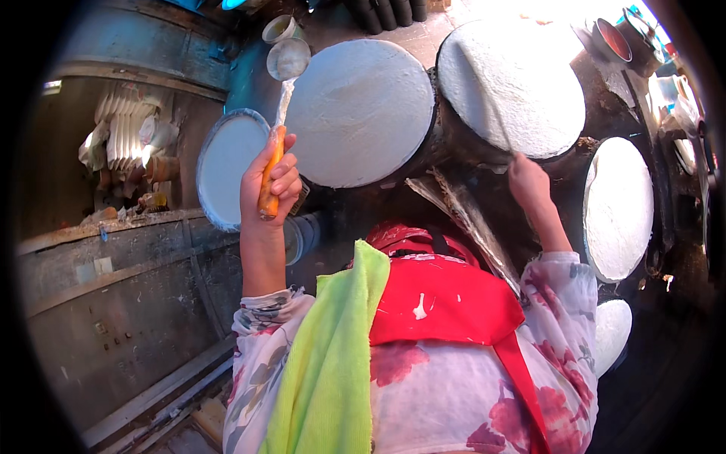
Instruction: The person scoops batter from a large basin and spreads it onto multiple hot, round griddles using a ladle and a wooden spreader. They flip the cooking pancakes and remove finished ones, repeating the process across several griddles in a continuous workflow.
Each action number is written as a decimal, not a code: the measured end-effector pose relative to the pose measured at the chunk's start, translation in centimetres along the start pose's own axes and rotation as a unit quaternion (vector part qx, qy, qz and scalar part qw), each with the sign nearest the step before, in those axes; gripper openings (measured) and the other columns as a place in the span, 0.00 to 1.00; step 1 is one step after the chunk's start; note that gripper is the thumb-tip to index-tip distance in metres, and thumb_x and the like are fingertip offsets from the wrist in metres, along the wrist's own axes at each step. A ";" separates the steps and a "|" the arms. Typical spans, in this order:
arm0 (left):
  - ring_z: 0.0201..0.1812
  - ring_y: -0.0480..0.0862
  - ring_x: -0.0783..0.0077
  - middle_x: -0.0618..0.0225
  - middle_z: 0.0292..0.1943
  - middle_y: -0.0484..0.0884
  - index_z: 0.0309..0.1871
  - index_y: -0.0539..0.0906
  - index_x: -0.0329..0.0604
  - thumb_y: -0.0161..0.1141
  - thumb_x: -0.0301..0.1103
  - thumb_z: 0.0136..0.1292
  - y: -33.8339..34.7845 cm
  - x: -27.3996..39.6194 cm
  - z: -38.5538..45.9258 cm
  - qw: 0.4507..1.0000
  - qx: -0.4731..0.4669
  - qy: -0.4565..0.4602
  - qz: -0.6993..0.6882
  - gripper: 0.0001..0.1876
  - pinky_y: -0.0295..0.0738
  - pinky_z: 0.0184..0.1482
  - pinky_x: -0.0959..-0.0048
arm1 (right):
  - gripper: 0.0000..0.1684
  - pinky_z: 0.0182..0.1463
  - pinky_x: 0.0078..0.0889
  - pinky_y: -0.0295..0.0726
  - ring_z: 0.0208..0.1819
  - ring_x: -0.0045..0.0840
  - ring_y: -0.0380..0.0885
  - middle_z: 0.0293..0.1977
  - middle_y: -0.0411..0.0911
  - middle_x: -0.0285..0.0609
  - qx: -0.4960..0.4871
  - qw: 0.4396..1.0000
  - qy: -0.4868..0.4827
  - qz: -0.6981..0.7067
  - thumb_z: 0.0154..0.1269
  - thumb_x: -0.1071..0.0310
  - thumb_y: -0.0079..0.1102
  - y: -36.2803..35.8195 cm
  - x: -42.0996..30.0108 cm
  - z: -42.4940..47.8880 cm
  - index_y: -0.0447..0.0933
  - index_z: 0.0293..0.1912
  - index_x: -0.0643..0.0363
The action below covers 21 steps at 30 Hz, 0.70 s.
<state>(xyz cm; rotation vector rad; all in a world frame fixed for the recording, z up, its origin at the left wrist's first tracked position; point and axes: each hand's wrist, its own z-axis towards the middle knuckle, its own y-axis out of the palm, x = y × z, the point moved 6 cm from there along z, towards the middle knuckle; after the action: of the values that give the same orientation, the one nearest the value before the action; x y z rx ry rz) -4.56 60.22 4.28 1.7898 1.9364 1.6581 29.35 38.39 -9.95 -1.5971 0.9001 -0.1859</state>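
My left hand [273,179] grips the orange handle of a metal ladle [288,59], its white-smeared bowl raised. Below and beside that hand is a round tub of white liquid [233,167]. My right hand [530,179] holds a long thin tool [489,93], too blurred to tell its exact kind, reaching over a round griddle topped with a white batter-like layer [533,85]. Left of it lies a second large white-covered round [363,113]. Two more white rounds, one larger [618,210] and one smaller [611,335], are at my right.
Split firewood [465,204] juts out between my arms. A small tub [281,29] stands behind the ladle. Pots [612,40] sit at the far right. Stacked white bags [127,130] hang at left above a wooden ledge [113,227]. A green towel [329,352] hangs down my front.
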 end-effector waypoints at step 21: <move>0.11 0.65 0.82 0.74 0.17 0.67 0.50 0.70 0.38 0.52 0.42 0.67 -8.7 0.8 -0.6 0.940 -0.040 -0.035 0.338 0.17 0.61 0.13 0.82 | 0.24 0.43 0.34 0.73 0.35 0.32 0.77 0.30 0.78 0.51 0.066 0.941 0.056 0.326 0.67 0.52 0.49 10.0 -14.3 -7.6 0.76 0.41 0.66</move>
<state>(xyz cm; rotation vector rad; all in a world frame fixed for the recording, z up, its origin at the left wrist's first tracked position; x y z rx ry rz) -11.28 62.43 -0.86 2.6208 1.2568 1.7395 10.68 41.93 -11.86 -1.0997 1.4264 0.1312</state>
